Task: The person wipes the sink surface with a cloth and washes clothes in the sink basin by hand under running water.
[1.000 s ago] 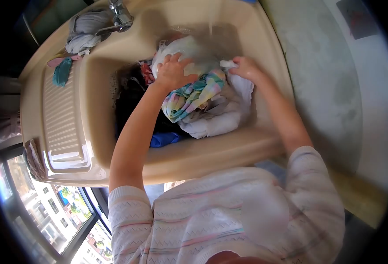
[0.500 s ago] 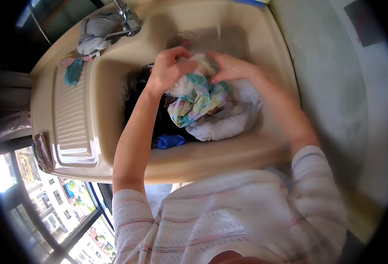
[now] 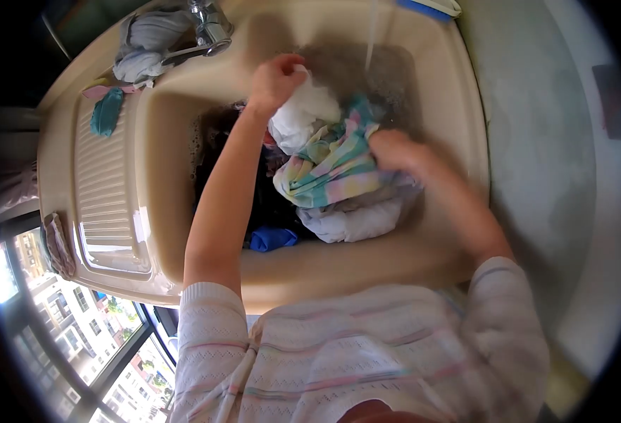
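Note:
My left hand (image 3: 276, 86) pinches the top of a wet white cloth (image 3: 303, 116) over the sink basin, its fingers closed. A plaid cloth (image 3: 335, 169) in green, yellow and pink lies bunched just right of it. My right hand (image 3: 393, 150) has curled fingers at the plaid cloth's right edge, gripping it; motion blurs this hand a little. Below the plaid cloth is a second white garment (image 3: 356, 220). Dark clothes (image 3: 219, 166) fill the basin's left side, and a blue piece of fabric (image 3: 273, 239) sits near the front wall.
Water (image 3: 371, 39) runs into the beige sink (image 3: 458, 127). By the faucet (image 3: 212, 32) is a grey cloth (image 3: 154, 39). The ribbed washboard (image 3: 109, 197) holds a teal cloth (image 3: 106, 113). A blue-and-white brush-like item (image 3: 430, 8) rests on the back right rim.
My hands have moved apart, the right one going right and down. The white cloth now hangs from my left hand, and the plaid cloth is spread wider. The water stream shows clearly now.

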### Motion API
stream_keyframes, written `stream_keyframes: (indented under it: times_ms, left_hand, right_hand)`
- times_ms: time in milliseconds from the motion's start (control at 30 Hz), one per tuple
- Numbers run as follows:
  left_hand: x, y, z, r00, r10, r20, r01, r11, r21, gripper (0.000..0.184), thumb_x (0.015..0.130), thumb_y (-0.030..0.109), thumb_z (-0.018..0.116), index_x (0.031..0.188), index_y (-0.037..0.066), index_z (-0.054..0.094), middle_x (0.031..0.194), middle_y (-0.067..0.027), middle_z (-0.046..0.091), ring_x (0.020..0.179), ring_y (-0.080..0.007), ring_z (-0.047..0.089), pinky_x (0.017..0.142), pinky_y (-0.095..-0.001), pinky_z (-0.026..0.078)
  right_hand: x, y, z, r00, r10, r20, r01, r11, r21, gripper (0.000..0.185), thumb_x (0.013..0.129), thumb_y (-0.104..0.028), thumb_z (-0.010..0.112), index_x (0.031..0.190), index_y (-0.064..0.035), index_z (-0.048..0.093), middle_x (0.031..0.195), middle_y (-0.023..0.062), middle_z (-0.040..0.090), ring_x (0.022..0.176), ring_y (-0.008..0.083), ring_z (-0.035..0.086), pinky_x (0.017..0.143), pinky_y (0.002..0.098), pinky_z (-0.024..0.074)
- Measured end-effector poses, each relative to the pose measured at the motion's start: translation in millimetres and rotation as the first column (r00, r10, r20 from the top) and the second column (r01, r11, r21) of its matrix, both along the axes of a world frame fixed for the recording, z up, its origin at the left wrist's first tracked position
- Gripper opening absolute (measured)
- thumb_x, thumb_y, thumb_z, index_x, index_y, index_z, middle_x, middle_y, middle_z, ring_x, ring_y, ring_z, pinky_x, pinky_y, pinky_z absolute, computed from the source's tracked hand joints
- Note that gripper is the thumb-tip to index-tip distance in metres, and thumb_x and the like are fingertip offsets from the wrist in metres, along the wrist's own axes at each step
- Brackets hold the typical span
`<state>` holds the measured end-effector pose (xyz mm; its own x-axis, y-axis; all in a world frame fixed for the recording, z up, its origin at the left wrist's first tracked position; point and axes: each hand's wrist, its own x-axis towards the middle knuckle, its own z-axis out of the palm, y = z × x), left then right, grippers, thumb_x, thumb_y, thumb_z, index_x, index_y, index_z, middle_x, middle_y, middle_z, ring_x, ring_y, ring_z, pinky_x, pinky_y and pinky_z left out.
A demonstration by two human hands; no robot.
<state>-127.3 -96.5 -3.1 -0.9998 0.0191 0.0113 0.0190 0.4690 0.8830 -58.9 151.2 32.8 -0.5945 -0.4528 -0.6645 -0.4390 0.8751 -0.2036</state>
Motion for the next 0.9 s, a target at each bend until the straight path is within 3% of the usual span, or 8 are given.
stream_keyframes:
  times_ms: [167, 267, 367, 433, 500, 600, 700, 900]
  left_hand:
    - [22, 48, -38, 0.923, -0.248, -0.293, -0.05, 0.679, -0.732, 0.063, 0.059, 0.032, 0.072, 0.118, 0.021, 0.052, 0.105, -0.0125, 0.059, 0.098, -0.0323, 0.056, 0.086, -0.0377, 0.044]
    - [11, 51, -56, 0.989, -0.11, -0.098, 0.022, 0.77, -0.638, 0.058, 0.056, 0.03, 0.073, 0.111, 0.022, 0.058, 0.101, -0.012, 0.061, 0.096, -0.0333, 0.056, 0.085, -0.0397, 0.044]
    - [-18, 41, -43, 0.962, 0.019, 0.273, -0.008, 0.999, -0.038, 0.039, 0.063, 0.018, 0.073, 0.099, 0.008, 0.062, 0.093, -0.0099, 0.063, 0.08, -0.0253, 0.062, 0.072, -0.0369, 0.05]
    - [-18, 40, 7, 0.925, -0.088, 0.37, -0.136, 0.832, 0.538, 0.029, 0.07, 0.008, 0.069, 0.095, -0.005, 0.059, 0.089, -0.0113, 0.063, 0.073, -0.0209, 0.063, 0.065, -0.0338, 0.052]
    - [-18, 45, 57, 0.924, -0.105, 0.369, -0.212, 0.661, 0.72, 0.031, 0.069, 0.004, 0.069, 0.096, -0.005, 0.058, 0.088, -0.0119, 0.063, 0.075, -0.0224, 0.063, 0.067, -0.035, 0.053]
    - [-11, 57, 111, 0.956, -0.234, 0.177, -0.06, 0.433, 0.899, 0.029, 0.074, 0.007, 0.063, 0.099, -0.006, 0.056, 0.091, -0.0126, 0.063, 0.077, -0.0246, 0.063, 0.072, -0.0354, 0.053]
    - [-16, 65, 127, 0.899, -0.436, 0.041, 0.021, 0.137, 0.99, 0.033, 0.077, 0.018, 0.059, 0.105, 0.001, 0.057, 0.097, -0.0135, 0.062, 0.084, -0.028, 0.062, 0.079, -0.0386, 0.05]
    - [-16, 52, 95, 0.852, -0.519, -0.065, 0.03, -0.075, 0.997, 0.039, 0.077, 0.011, 0.049, 0.112, -0.003, 0.049, 0.108, -0.0161, 0.057, 0.099, -0.0279, 0.056, 0.087, -0.04, 0.045]
  right_hand:
    - [50, -32, -21, 0.977, 0.163, 0.138, -0.185, 0.969, 0.167, 0.022, 0.062, -0.005, 0.064, 0.084, -0.001, 0.066, 0.092, 0.0158, 0.064, 0.088, 0.0281, 0.062, 0.073, 0.0359, 0.05]
    - [47, -35, -38, 0.959, 0.23, 0.168, -0.257, 0.952, 0.167, 0.025, 0.063, -0.011, 0.064, 0.087, -0.0016, 0.066, 0.093, 0.0148, 0.064, 0.09, 0.027, 0.062, 0.073, 0.0351, 0.0498]
    - [22, -33, -42, 0.955, 0.233, 0.184, -0.253, 0.962, 0.097, 0.028, 0.065, -0.017, 0.063, 0.088, -0.0019, 0.066, 0.092, 0.0145, 0.064, 0.09, 0.0264, 0.062, 0.073, 0.035, 0.0494]
    - [9, -10, -59, 0.973, 0.157, 0.168, -0.156, 0.988, -0.017, 0.031, 0.066, -0.021, 0.064, 0.089, -0.0021, 0.065, 0.092, 0.0142, 0.065, 0.089, 0.0253, 0.062, 0.072, 0.0341, 0.0491]
    - [-10, 13, -58, 0.908, 0.032, 0.418, 0.015, 0.994, -0.108, 0.036, 0.066, -0.025, 0.066, 0.092, -0.0014, 0.064, 0.09, 0.0124, 0.065, 0.089, 0.0224, 0.061, 0.074, 0.0327, 0.0483]
    - [-53, 22, -9, 0.767, 0.035, 0.64, 0.125, 0.971, -0.203, 0.041, 0.065, -0.028, 0.072, 0.094, -0.0015, 0.063, 0.085, 0.0069, 0.063, 0.081, 0.0158, 0.057, 0.071, 0.0298, 0.0464]
    - [-77, 30, 27, 0.929, -0.265, 0.26, 0.362, 0.802, -0.475, 0.051, 0.069, -0.029, 0.071, 0.109, -0.0009, 0.056, 0.096, 0.0059, 0.06, 0.084, 0.0161, 0.055, 0.075, 0.0297, 0.0462]
    - [-92, 10, -33, 0.685, -0.363, 0.632, 0.696, 0.072, -0.714, 0.04, 0.075, -0.01, 0.066, 0.112, 0.0003, 0.053, 0.107, 0.0102, 0.057, 0.094, 0.0173, 0.056, 0.08, 0.0294, 0.0465]
